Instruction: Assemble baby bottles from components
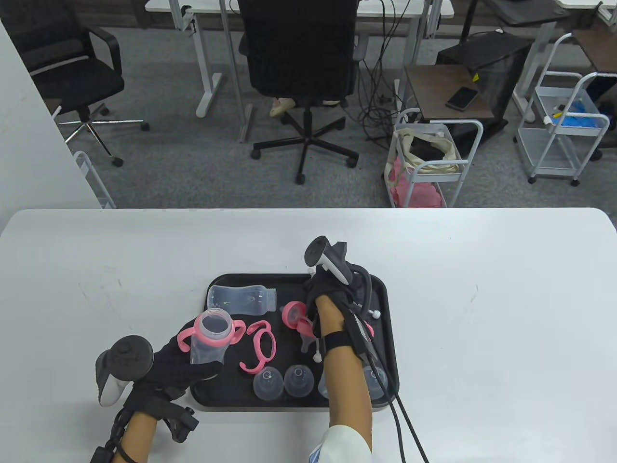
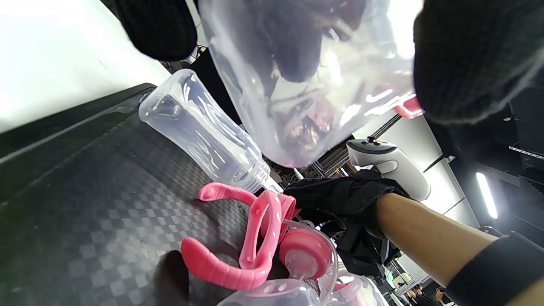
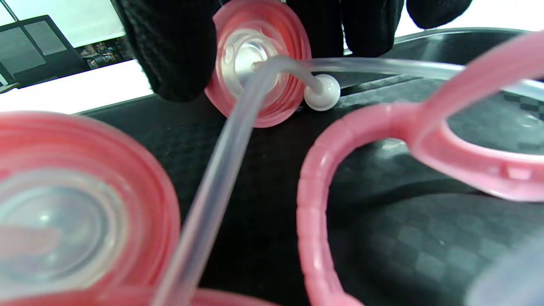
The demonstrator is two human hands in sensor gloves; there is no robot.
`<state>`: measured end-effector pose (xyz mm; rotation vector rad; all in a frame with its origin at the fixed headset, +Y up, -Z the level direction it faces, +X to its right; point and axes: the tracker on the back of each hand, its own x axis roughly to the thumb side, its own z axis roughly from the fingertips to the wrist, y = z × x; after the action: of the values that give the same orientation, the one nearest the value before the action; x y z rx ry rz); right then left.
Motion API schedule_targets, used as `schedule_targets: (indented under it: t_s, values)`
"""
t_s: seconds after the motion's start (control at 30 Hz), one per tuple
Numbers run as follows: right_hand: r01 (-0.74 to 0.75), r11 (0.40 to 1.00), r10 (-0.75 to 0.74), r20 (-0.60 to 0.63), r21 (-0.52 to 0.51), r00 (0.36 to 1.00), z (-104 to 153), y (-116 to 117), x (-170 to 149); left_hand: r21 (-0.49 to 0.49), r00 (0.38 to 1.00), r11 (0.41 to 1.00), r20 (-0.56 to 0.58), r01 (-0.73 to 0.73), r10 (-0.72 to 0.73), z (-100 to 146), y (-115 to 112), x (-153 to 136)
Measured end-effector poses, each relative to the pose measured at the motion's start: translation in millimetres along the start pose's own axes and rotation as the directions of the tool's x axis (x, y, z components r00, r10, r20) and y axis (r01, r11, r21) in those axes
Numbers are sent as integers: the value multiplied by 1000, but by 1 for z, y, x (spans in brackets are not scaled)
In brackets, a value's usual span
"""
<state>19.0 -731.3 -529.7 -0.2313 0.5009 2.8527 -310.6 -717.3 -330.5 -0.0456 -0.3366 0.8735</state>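
My left hand (image 1: pixel 193 359) holds a clear bottle (image 1: pixel 208 343) with a pink handle ring (image 1: pixel 185 340) around its neck, mouth up, above the front left corner of the black tray (image 1: pixel 260 277). In the left wrist view my fingers (image 2: pixel 467 59) wrap the bottle (image 2: pixel 306 76). My right hand (image 1: pixel 322 295) reaches into the tray. In the right wrist view its fingertips (image 3: pixel 178 51) pinch a pink screw cap (image 3: pixel 272 102) with a clear straw (image 3: pixel 229 161) and a white ball weight (image 3: pixel 321 92). The table view hides that cap under the hand.
In the tray lie a second clear bottle (image 1: pixel 243 299), a loose pink handle ring (image 1: pixel 260 345), another pink cap (image 1: pixel 292 312) and clear dome lids (image 1: pixel 267 383). Another pink handle (image 3: pixel 361 170) lies near my right wrist. White table (image 1: pixel 482 313) surrounds the tray.
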Motion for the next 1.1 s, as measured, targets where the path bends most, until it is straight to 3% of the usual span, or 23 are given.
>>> schedule_targets:
  t_s: [0.33,0.53,0.83,1.1]
  values:
    - [-150,987,152,33,-52,988,1,-3,6,-7,1000,1000,2,-3,3,0,-1,1]
    - [-200,971,206,29,-128,978,9,-19,2,-6,1000,1000,6,-7,7,-1,0,1]
    - [-151,968,163,46,-201,986,32,-46,-6,6,1000,1000,9,-21,21,2,2,1]
    - [-124,958,142,51,-257,989,48,-54,-21,12,1000,1000,20,-25,24,2,4,2]
